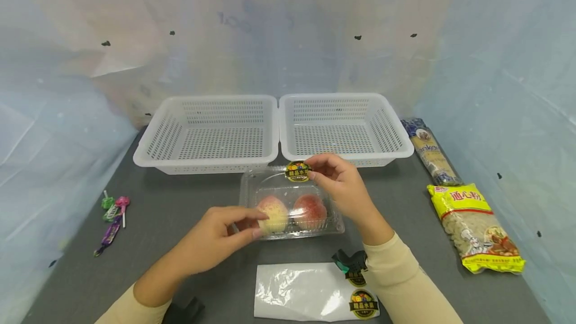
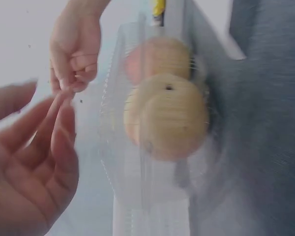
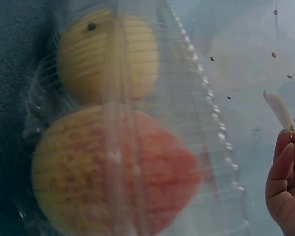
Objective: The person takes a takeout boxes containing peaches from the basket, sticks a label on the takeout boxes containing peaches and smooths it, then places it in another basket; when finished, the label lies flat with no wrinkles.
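Two peaches [image 1: 309,212] sit inside a clear plastic clamshell box [image 1: 249,189] with its lid down. Between thumb and fingertips, my right hand [image 1: 344,187] pinches a black-and-gold oval fruit sticker [image 1: 298,171] above the far part of the lid. In the right wrist view the sticker [image 3: 278,109] stands up from the fingertips, its pale side showing. My left hand [image 1: 218,236] hovers by the box's near left corner, fingers loosely bent and holding nothing. Through the ribbed side wall, both peaches [image 2: 167,118] appear in the left wrist view.
A white backing sheet [image 1: 299,289] with more stickers lies nearest me, partly under the right sleeve. Two white baskets [image 1: 207,168] [image 1: 346,156] stand behind the box. Wrapped lollipops [image 1: 114,209] lie left; a yellow pasta bag [image 1: 479,229] and a blue-ended packet [image 1: 432,151] lie right.
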The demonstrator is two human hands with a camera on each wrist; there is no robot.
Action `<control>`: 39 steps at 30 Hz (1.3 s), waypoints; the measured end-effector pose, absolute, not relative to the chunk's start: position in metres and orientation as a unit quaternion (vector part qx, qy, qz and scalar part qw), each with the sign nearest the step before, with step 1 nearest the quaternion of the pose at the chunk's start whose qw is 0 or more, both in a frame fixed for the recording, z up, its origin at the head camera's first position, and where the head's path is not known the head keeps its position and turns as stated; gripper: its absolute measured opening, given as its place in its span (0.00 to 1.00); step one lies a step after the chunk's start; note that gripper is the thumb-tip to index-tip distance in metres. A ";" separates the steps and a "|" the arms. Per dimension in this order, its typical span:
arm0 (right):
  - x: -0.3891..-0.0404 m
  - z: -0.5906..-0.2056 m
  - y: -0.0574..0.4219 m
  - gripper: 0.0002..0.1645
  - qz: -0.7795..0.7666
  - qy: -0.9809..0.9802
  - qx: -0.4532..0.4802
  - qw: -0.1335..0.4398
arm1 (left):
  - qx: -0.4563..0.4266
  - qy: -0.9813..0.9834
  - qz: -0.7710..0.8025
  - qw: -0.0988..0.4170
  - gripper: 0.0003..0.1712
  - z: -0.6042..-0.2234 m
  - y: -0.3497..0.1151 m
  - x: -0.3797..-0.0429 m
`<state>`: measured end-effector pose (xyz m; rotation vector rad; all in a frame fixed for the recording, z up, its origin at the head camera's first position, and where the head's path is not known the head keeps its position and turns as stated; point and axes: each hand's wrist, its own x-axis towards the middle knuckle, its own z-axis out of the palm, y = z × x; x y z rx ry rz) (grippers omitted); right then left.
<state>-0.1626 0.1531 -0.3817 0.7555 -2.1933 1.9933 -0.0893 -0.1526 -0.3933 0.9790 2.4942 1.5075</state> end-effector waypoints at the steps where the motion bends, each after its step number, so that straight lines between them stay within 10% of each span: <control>1: -0.163 -0.383 0.153 0.14 0.649 -0.720 0.244 0.038 | 0.305 0.813 0.496 0.003 0.13 -0.392 -0.149 -0.095; 21: -0.170 -0.405 0.139 0.12 0.621 -0.758 0.196 -0.044 | 0.261 0.818 0.472 -0.202 0.08 -0.426 -0.094 -0.154; 39: -0.166 -0.408 0.129 0.09 0.439 -0.868 0.233 0.001 | 0.272 0.858 0.394 -0.185 0.06 -0.428 -0.091 -0.152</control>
